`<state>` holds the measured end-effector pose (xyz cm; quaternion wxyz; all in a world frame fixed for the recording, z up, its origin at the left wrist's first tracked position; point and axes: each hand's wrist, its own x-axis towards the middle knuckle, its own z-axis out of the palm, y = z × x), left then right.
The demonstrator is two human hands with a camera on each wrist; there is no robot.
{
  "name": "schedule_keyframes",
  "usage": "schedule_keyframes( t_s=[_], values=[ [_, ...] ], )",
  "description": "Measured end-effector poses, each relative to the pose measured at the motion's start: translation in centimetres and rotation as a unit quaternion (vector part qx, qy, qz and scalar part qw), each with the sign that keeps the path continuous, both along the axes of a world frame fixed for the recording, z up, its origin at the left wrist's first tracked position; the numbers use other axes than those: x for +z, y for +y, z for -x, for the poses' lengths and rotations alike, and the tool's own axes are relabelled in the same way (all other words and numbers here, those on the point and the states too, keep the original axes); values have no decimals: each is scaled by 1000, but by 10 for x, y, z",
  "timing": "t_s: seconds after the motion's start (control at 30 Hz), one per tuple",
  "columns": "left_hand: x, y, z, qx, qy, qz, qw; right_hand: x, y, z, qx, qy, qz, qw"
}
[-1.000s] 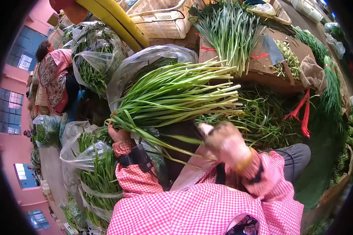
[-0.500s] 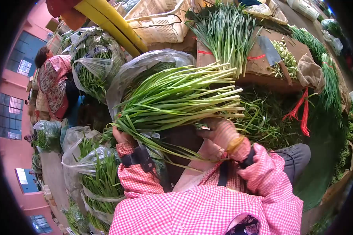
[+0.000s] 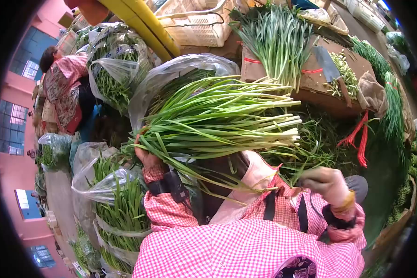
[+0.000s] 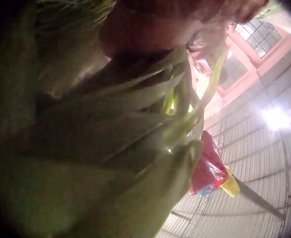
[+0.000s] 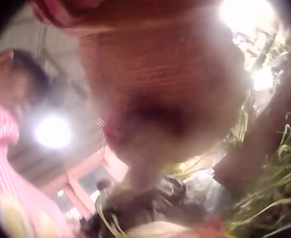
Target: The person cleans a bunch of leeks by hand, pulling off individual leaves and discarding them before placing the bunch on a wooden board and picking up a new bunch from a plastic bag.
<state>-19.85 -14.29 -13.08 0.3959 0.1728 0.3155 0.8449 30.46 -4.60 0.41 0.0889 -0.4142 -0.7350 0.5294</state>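
Observation:
A large bunch of long green stalks [image 3: 217,113] lies across the head view, its pale cut ends at the right. The left hand [image 3: 146,155] grips its leafy end, fingers curled round it. In the left wrist view, blurred leaves [image 4: 135,144] fill much of the picture beneath the left hand [image 4: 150,29]. Away from the bunch, over the right thigh, the right hand [image 3: 326,183] has curled fingers with a thin green strand by the fingertips. The right wrist view shows the right hand [image 5: 160,99] blurred, its fingertips hidden.
A cleaver [image 3: 328,65], chopped stalk pieces [image 3: 343,74] and a tied bunch [image 3: 282,46] lie on a cardboard-covered surface. Red ties [image 3: 362,139] hang from its edge. Loose leaves [image 3: 315,143] lie below. Bagged greens [image 3: 118,208] stand at the left; another person [image 3: 67,88] sits beyond.
The right hand has moved from beside the bunch's underside to the right, over the thigh. The left hand keeps its grip; the bunch's cut ends sit slightly farther right in view.

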Motion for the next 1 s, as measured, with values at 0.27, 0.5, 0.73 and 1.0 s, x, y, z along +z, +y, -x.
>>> schedule_keyframes(
  t_s=[0.27, 0.5, 0.73, 1.0],
  values=[
    [-8, -14, -10, 16, 49, 39, 998, -41, 9, 151, 168, -36, -104, 980],
    [16, 0, -35, 15, 41, -11, 999, -27, 21, 147, 18, 101, 288, 952],
    [-30, -15, 0, -17, 90, 23, 996, 26, 17, 26, 69, 109, 146, 981],
    [-37, 24, -12, -6, 70, 46, 996, -17, 38, 48, 131, -214, -434, 865]
  ],
)
